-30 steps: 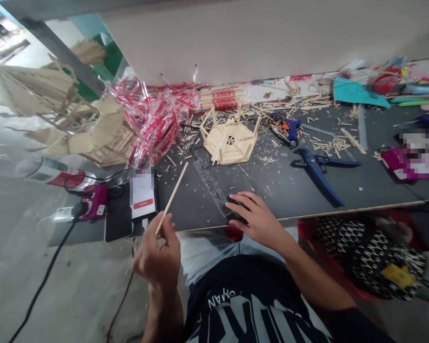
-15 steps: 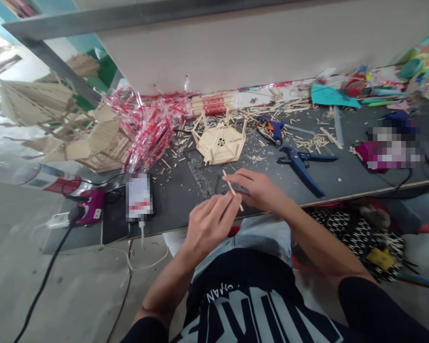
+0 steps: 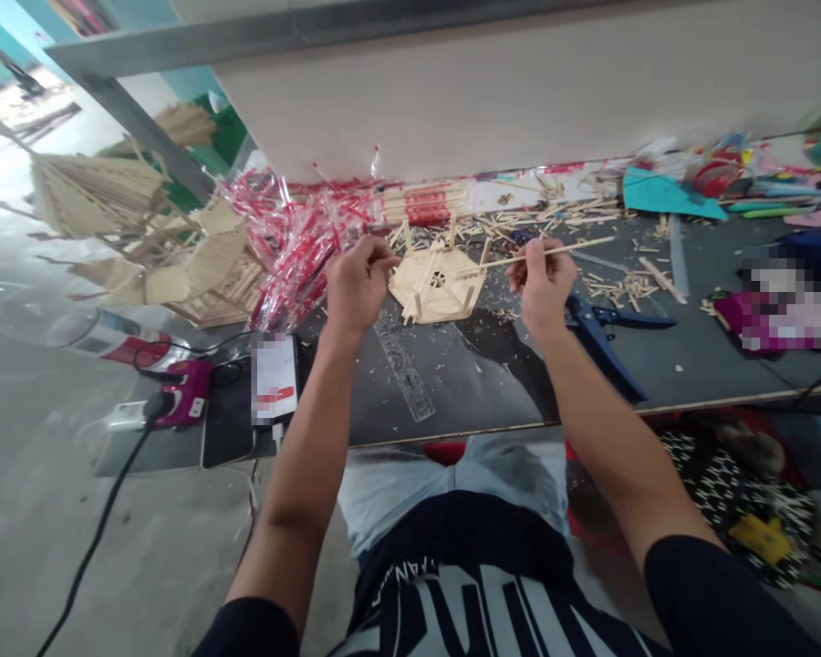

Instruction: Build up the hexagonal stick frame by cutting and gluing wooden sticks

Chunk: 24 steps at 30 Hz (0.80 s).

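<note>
A small hexagonal model of wooden sticks (image 3: 432, 285) stands on the dark table (image 3: 493, 374), with short posts rising from its rim. My right hand (image 3: 543, 281) is pinched on a long thin wooden stick (image 3: 575, 247), which lies level with its left tip over the model's right edge. My left hand (image 3: 357, 284) is closed in a pinch at the model's left rim. What its fingertips hold, if anything, is too small to make out.
A clear ruler (image 3: 403, 365) lies near the front edge. Blue cutting pliers (image 3: 606, 333) sit right of my right hand. Red-and-white wrappers (image 3: 294, 237) and bigger stick models (image 3: 178, 260) crowd the left. A phone (image 3: 274, 379), a purple power block (image 3: 178, 401) and stick scraps (image 3: 622, 283) lie about.
The stick passed from my left hand to my right. Both hands rose from the table's near edge to either side of the hexagonal model.
</note>
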Each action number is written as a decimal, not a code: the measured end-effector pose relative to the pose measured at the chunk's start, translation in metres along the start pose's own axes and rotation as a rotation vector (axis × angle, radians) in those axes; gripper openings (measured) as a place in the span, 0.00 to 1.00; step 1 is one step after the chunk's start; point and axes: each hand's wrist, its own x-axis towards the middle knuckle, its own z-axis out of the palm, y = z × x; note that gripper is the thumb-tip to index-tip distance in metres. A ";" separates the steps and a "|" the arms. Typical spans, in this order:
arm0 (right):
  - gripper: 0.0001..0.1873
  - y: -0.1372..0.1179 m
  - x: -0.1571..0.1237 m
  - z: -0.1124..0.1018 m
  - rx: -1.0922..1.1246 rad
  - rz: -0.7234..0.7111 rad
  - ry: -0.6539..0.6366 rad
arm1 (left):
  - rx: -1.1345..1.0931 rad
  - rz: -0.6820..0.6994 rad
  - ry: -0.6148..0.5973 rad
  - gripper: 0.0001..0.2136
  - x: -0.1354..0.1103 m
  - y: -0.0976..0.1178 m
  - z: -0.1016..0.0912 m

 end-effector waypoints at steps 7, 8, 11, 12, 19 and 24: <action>0.33 0.026 -0.005 0.002 0.043 0.339 -0.114 | -0.010 -0.144 0.103 0.06 -0.037 -0.037 0.028; 0.32 0.027 -0.004 0.003 0.046 0.342 -0.113 | -0.001 -0.143 0.095 0.06 -0.039 -0.039 0.030; 0.32 0.028 -0.004 0.000 0.024 0.320 -0.104 | 0.011 -0.149 0.060 0.08 -0.039 -0.043 0.037; 0.32 0.029 -0.005 -0.001 0.010 0.308 -0.112 | -0.004 -0.162 0.065 0.08 -0.038 -0.044 0.039; 0.33 0.034 -0.004 -0.006 -0.013 0.248 -0.163 | -0.347 -0.204 -0.078 0.06 -0.037 -0.050 0.045; 0.31 0.039 0.000 -0.010 -0.023 0.245 -0.178 | -0.320 -0.276 -0.064 0.05 -0.036 -0.050 0.046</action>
